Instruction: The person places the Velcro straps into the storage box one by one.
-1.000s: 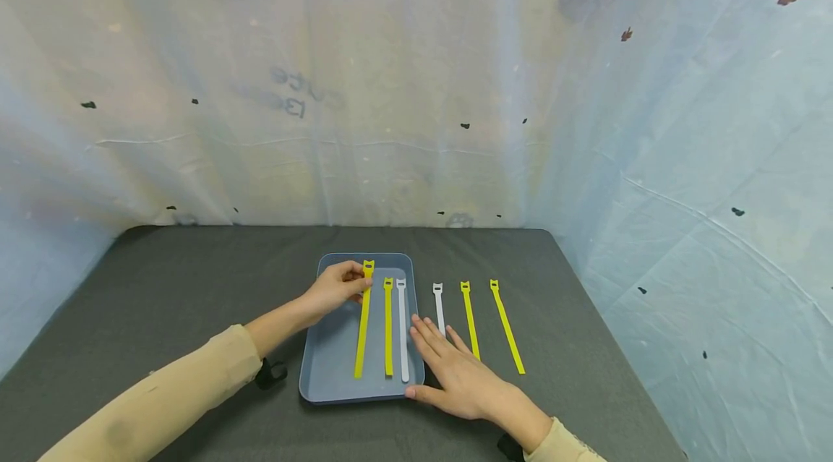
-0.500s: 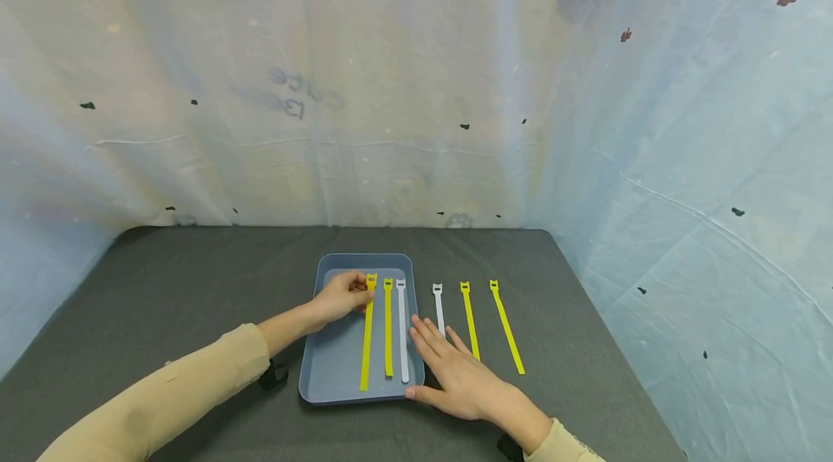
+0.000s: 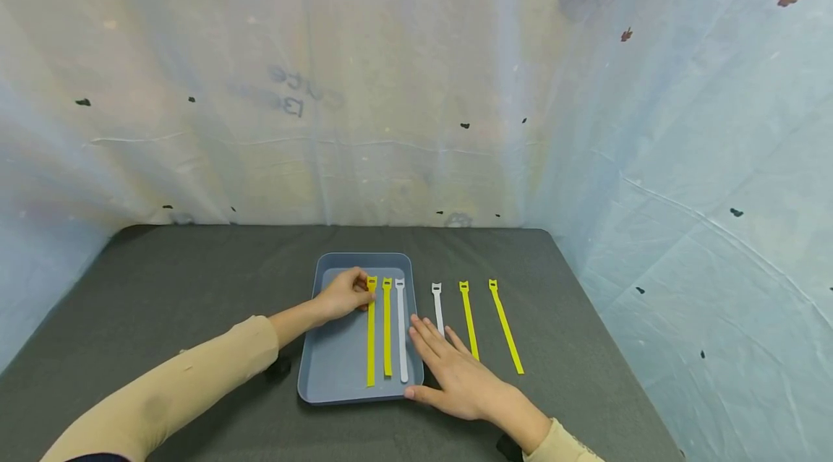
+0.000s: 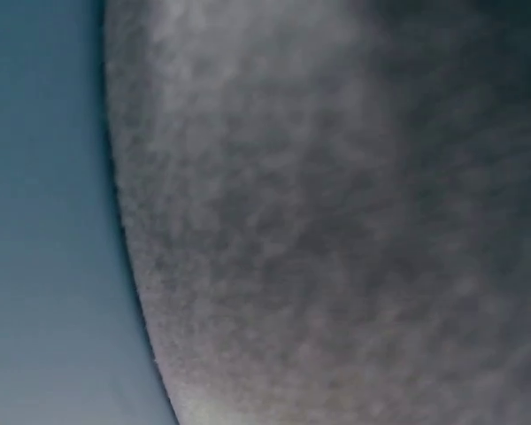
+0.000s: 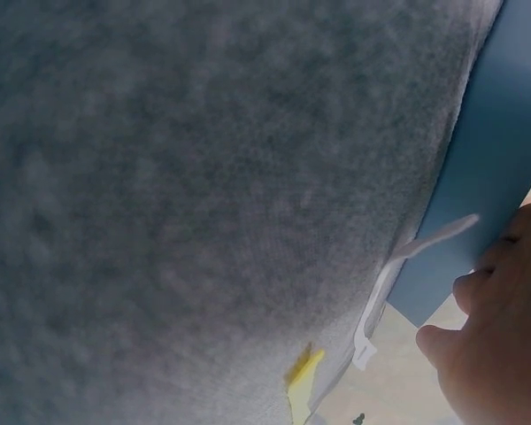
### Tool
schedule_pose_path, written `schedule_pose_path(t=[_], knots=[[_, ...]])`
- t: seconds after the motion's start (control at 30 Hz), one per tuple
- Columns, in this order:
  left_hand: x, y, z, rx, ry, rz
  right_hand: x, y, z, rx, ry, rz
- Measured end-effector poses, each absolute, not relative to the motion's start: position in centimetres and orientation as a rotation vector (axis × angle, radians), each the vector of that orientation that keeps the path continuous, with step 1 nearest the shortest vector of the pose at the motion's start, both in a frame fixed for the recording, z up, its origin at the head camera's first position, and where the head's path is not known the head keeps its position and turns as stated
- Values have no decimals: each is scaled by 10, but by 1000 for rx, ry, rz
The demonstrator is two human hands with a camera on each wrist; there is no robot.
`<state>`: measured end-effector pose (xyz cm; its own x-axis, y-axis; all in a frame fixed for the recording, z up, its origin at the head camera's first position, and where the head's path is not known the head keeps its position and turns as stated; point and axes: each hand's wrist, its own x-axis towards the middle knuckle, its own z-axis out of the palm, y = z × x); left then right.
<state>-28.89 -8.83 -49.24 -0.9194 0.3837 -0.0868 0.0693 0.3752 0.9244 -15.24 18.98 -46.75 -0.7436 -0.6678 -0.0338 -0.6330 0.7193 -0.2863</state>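
In the lower middle of the frame, the left hand (image 3: 341, 296) pinches a yellow strap (image 3: 371, 350) near its top end over the tray (image 3: 332, 368), and within the last second that strap has come down and swung from a slant to nearly parallel with its neighbours. It now runs just beside a second yellow strap (image 3: 387, 332), with a white strap (image 3: 401, 335) beyond, which I'd read as a roughly even row of three. The right hand (image 3: 465, 382), fingers extended, lies at the tray's right rim, partly hiding a loose white strap (image 3: 437, 303).
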Motion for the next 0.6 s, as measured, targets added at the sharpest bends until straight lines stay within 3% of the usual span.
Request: schedule_pose_path(t=[0.6], knots=[[-295, -77, -489, 482, 2640, 1340, -153, 190, -468, -1050, 2779, -399]])
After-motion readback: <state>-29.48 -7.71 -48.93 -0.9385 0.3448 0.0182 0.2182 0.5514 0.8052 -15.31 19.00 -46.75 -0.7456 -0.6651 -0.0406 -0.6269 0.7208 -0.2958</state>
